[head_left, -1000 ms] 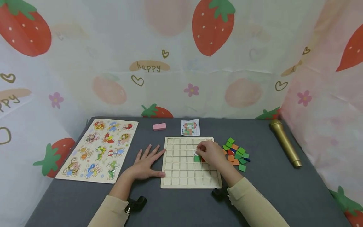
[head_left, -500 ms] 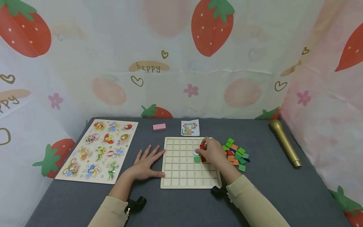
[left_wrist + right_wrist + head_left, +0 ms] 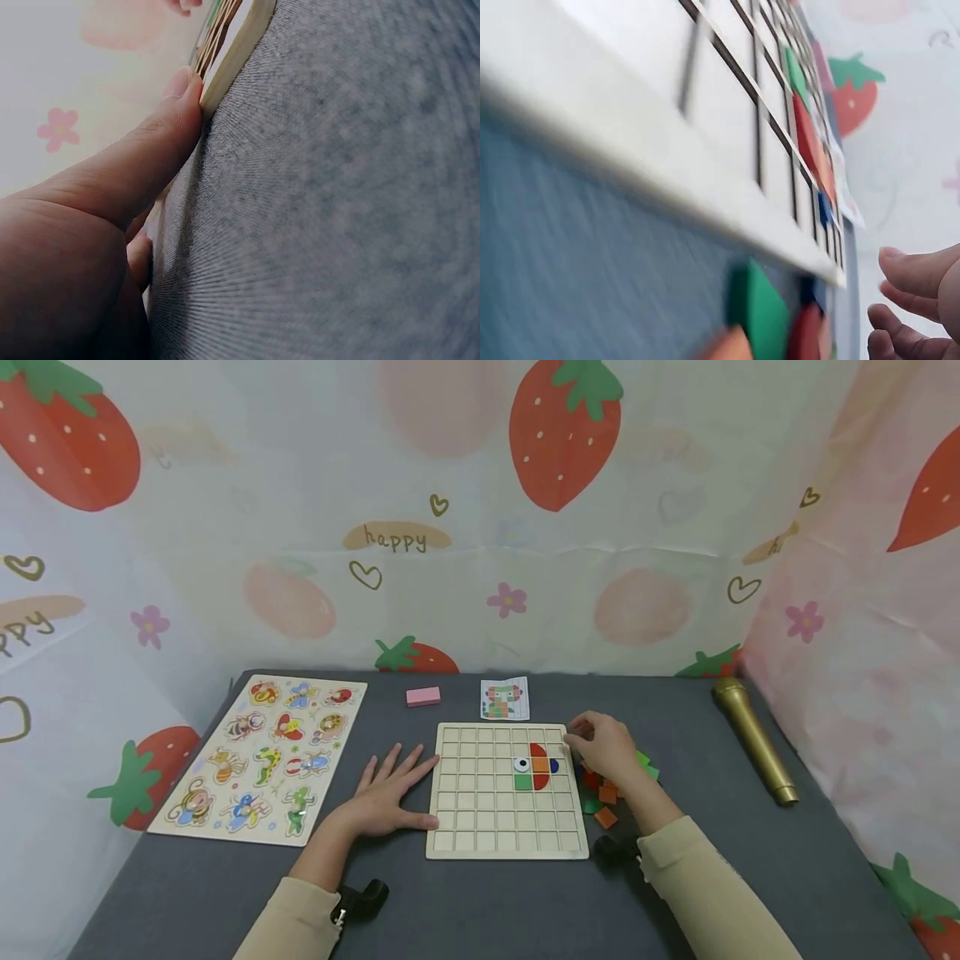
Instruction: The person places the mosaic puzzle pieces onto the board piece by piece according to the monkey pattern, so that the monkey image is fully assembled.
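On the grey counter (image 3: pixel 465 910), the pale grid board (image 3: pixel 507 854) lies flat between two hands. The left hand (image 3: pixel 386 800) spreads wide, thumb touching the board's left edge. Near its far right corner, the right hand (image 3: pixel 606 748) keeps a slack grip, thumb and fingers parted. Loose tiles (image 3: pixel 606 817) lie partly hidden beneath; right of the board's centre sit an orange square (image 3: pixel 540 765), a green square (image 3: pixel 522 782), an eye tile (image 3: pixel 521 764), red rounded pieces (image 3: pixel 540 782) and a blue piece (image 3: pixel 554 766).

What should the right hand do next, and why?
Probably pick up one of the small coloured tiles beside the pale wooden grid board: the right hand looks empty near them, most board cells are bare, and the small white printed card shows a fuller pattern.
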Action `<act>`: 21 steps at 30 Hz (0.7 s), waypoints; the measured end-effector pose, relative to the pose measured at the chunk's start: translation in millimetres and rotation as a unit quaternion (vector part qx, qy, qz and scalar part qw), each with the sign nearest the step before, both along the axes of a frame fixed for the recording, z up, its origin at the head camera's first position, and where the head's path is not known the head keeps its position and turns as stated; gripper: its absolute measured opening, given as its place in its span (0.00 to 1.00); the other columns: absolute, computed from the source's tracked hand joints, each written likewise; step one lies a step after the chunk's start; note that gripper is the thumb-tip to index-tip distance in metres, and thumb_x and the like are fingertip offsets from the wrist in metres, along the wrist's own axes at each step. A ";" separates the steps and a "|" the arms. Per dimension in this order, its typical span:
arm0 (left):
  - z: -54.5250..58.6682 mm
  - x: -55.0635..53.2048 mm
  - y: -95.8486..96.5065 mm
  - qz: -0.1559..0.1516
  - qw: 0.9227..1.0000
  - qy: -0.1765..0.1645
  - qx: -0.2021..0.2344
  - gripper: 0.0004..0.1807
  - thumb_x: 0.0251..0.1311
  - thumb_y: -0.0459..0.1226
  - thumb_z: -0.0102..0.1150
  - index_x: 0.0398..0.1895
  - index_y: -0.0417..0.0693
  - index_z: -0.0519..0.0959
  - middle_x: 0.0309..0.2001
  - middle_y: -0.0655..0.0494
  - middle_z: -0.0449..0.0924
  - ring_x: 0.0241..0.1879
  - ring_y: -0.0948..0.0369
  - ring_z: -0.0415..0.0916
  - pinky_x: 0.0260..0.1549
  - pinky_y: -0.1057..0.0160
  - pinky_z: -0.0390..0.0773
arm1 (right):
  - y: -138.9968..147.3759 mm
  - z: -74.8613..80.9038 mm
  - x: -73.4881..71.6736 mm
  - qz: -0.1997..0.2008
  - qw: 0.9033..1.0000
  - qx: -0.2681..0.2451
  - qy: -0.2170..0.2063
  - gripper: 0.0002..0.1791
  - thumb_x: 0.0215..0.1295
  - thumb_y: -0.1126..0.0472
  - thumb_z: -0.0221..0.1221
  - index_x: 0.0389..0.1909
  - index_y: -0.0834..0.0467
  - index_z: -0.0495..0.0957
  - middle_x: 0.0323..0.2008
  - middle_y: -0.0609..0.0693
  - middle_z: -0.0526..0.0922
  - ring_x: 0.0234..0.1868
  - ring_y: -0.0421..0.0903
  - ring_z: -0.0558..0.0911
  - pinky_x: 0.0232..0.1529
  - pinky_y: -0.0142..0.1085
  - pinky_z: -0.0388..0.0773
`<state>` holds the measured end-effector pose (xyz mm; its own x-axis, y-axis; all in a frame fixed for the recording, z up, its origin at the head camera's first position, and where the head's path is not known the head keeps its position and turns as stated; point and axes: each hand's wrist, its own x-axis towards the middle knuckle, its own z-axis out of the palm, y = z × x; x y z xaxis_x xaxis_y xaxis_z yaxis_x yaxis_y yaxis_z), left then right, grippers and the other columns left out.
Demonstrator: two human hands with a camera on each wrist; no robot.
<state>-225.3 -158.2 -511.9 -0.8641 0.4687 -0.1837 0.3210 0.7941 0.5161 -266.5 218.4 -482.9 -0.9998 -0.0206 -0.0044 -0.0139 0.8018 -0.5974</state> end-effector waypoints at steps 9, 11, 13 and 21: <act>2.3 0.1 0.1 -0.001 1.000 -0.002 0.001 0.57 0.52 0.66 0.68 0.82 0.64 0.51 0.83 0.52 0.40 0.81 0.43 0.26 0.74 0.34 0.26 | 37.2 6.4 -6.0 -0.019 0.999 -0.008 -0.025 0.20 0.73 0.54 0.60 0.60 0.61 0.78 0.56 0.63 0.81 0.54 0.60 0.80 0.48 0.52 0.82; 2.4 0.6 0.5 0.001 1.000 -0.003 0.003 0.57 0.52 0.65 0.68 0.82 0.64 0.52 0.83 0.51 0.41 0.81 0.43 0.26 0.74 0.34 0.26 | 43.8 5.6 -7.4 -0.022 0.999 -0.011 -0.034 0.21 0.73 0.54 0.60 0.61 0.62 0.78 0.58 0.64 0.80 0.56 0.62 0.79 0.48 0.52 0.82; 2.4 1.2 1.0 0.002 1.000 -0.007 0.005 0.56 0.52 0.65 0.68 0.82 0.64 0.52 0.83 0.52 0.41 0.81 0.43 0.26 0.74 0.34 0.25 | 49.7 4.4 -8.8 -0.027 0.999 -0.010 -0.043 0.22 0.73 0.54 0.60 0.62 0.62 0.77 0.58 0.65 0.79 0.57 0.62 0.79 0.50 0.53 0.81; 2.8 2.6 0.8 0.001 1.000 -0.004 0.011 0.56 0.52 0.64 0.68 0.82 0.63 0.53 0.83 0.51 0.42 0.81 0.43 0.26 0.74 0.34 0.26 | 65.0 0.2 -11.6 -0.034 0.996 0.028 -0.073 0.25 0.73 0.51 0.60 0.59 0.66 0.78 0.57 0.66 0.80 0.56 0.64 0.78 0.53 0.57 0.78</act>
